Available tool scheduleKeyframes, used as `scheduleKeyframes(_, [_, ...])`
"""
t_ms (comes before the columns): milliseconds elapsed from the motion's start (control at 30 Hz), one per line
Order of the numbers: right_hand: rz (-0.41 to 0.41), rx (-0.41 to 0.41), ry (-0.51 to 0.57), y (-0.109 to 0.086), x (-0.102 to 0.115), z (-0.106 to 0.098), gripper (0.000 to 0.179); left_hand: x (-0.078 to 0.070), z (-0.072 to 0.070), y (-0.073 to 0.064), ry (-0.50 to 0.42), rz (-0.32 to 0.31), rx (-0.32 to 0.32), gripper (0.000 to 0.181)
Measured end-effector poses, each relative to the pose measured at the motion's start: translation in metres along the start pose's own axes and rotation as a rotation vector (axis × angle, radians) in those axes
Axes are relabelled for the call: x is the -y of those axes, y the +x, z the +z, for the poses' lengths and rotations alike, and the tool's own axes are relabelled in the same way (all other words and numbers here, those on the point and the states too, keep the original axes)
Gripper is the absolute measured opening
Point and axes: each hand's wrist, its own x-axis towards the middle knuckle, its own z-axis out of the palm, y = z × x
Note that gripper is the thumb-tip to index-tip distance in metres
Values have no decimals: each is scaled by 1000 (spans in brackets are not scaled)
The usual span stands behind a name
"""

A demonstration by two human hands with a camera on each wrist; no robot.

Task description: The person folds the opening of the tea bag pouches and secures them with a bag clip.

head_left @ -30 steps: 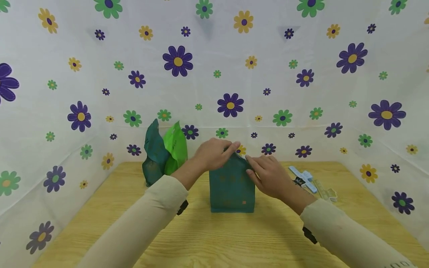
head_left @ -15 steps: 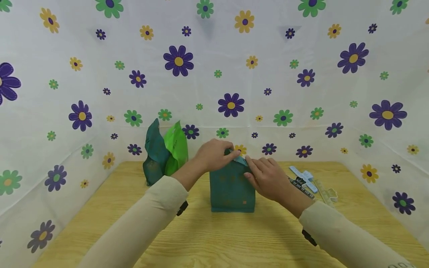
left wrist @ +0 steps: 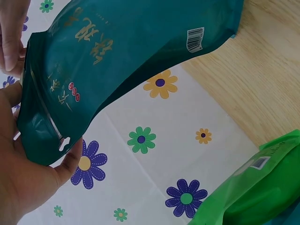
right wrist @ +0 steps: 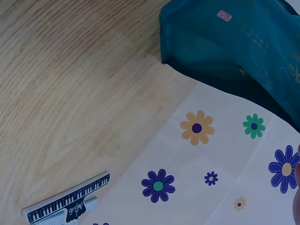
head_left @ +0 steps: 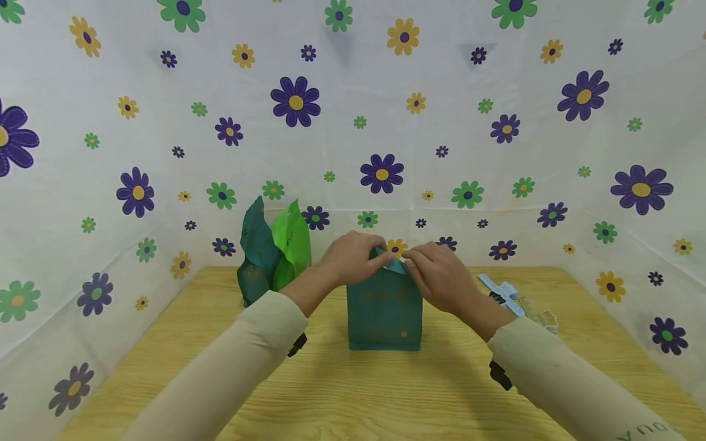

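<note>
A teal stand-up pouch with gold lettering stands upright mid-table. At its top left corner my left hand pinches the edge, thumb toward me. My right hand grips the top right corner, thumb on the near face. Between the hands a paler strip of the top edge shows, folded toward me. The left wrist view shows the pouch with a hang hole and a line across its top, the left hand holding that end. In the right wrist view, only a sliver of the right hand appears.
Another teal pouch and a bright green pouch stand at the back left. Behind my right wrist lie a light blue clip, a piano-key clip and a beige clip. A flowered curtain borders the wooden table.
My right hand has moved up the pouch's right side to its top corner, and its fingers have curled in closer. The paler folded strip at the top shows more than at first.
</note>
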Motion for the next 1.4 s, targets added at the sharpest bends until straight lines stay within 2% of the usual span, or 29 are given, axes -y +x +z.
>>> scheduleKeyframes(133, [50, 96, 63, 0, 3, 2, 18, 0, 0, 0, -2, 13, 3, 33])
scheduleKeyframes(300, [173, 207, 188, -4, 5, 4, 16, 0, -1, -1, -11, 38, 0, 32])
scheduleKeyframes(400, [217, 239, 211, -5, 5, 5, 15, 0, -1, 0, -8, 51, -7, 31])
scheduleKeyframes(533, [219, 254, 203, -5, 3, 8, 12, 1, 0, 1, -1, 53, -12, 31])
scheduleKeyframes(700, [189, 223, 165, -6, 1, 13, 17, 1, 1, 1, 13, 41, -21, 28])
scheduleKeyframes(900, [100, 98, 101, -6, -3, 18, 28, 1, 2, 1, 29, 19, -52, 25])
scheduleKeyframes(1033, [53, 40, 91, -8, -4, 19, 36, 3, 2, -1, 0, 26, -39, 26])
scheduleKeyframes(1167, [43, 22, 97, -7, -4, 21, 41, 6, 0, -2, -22, 40, -19, 26])
scheduleKeyframes(1400, [72, 51, 185, -9, -5, 21, 37, 3, -5, -3, -28, 39, 35, 31])
